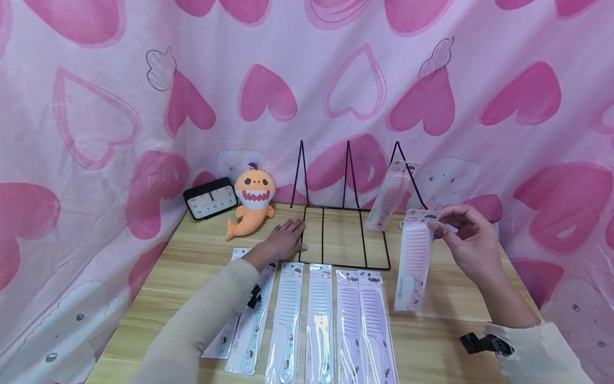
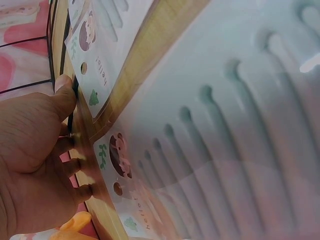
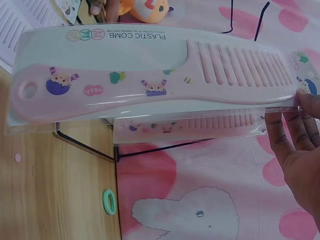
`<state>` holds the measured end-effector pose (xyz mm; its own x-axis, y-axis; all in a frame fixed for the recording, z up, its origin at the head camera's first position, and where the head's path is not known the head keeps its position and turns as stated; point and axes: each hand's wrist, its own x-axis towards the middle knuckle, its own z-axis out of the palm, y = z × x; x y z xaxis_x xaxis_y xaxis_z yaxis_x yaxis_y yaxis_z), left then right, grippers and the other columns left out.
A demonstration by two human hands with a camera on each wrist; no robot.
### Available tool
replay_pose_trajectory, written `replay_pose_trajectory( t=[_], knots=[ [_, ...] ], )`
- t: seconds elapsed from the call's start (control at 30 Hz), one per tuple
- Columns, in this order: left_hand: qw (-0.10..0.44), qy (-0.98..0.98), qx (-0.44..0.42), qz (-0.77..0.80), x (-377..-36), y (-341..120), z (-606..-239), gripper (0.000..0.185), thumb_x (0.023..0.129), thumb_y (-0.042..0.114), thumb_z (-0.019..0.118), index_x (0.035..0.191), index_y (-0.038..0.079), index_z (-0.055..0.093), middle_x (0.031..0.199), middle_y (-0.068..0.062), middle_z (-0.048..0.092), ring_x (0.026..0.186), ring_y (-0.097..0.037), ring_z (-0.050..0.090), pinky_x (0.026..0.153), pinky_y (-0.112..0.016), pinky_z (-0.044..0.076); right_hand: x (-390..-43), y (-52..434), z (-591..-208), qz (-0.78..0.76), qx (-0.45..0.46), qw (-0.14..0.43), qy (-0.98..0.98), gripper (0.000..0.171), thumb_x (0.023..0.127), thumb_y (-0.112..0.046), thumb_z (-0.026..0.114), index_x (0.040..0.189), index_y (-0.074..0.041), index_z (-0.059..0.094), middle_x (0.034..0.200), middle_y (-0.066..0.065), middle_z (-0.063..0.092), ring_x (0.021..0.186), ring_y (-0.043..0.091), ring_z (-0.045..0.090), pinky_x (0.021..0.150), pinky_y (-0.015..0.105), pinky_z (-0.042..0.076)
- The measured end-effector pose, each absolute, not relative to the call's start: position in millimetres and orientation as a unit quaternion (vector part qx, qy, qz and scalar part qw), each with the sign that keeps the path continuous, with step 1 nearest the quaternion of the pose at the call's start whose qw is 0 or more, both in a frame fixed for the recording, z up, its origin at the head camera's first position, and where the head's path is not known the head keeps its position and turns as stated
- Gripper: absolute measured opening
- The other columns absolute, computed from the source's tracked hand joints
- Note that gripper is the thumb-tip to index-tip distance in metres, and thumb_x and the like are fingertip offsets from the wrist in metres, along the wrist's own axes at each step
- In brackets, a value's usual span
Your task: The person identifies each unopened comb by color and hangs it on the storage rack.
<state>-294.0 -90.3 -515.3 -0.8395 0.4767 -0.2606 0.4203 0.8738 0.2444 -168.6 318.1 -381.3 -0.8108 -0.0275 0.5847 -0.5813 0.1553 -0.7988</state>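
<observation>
At right of centre, the right hand [image 1: 472, 240] is pinching the top of a pink plastic comb in clear packaging [image 1: 413, 261]. The left hand [image 1: 286, 238] is resting flat, steadying the black wire rack [image 1: 342, 234]. That light pinch may be letting the comb slip.

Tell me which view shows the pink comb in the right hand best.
The right wrist view: the pink comb fills the frame, its teeth, handle hole and "PLASTIC COMB" print clear, the right hand pinching the pack's end. The head view shows it small, hanging upright from that hand. In the left wrist view I cannot pick it out.
</observation>
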Motion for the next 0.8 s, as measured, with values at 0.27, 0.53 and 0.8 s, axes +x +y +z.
replay_pose_trajectory(
  t=[0.27,0.53,0.8],
  knots=[
    [0.159,0.955,0.234,0.088,-294,-90,-514,0.076,0.117,0.048,0.049,0.177,0.008,0.023,0.187,-0.013,0.017,0.174,-0.039,0.015,0.139,-0.063,0.022,-172,319,-381,0.652,0.211,0.233,-0.690,0.025,0.091,0.030,0.066,0.113,0.021,0.060,0.098,0.003,0.073,0.085,0.006,0.074,0.075,0.018,0.066],
    [0.163,0.955,0.230,0.094,-295,-89,-515,0.077,0.117,0.049,0.049,0.177,0.009,0.023,0.187,-0.012,0.016,0.174,-0.039,0.013,0.139,-0.063,0.020,-174,315,-378,0.636,0.196,0.246,-0.705,0.025,0.092,0.027,0.068,0.116,0.022,0.060,0.100,0.002,0.073,0.085,0.007,0.073,0.076,0.017,0.065],
    [0.166,0.951,0.227,0.124,-305,-90,-530,0.079,0.116,0.049,0.053,0.177,0.009,0.023,0.187,-0.012,0.015,0.174,-0.040,0.011,0.139,-0.067,0.018,-185,312,-380,0.633,0.160,0.228,-0.723,0.024,0.095,0.022,0.070,0.117,0.014,0.064,0.104,-0.001,0.072,0.090,0.006,0.072,0.078,0.017,0.065]
  ],
)
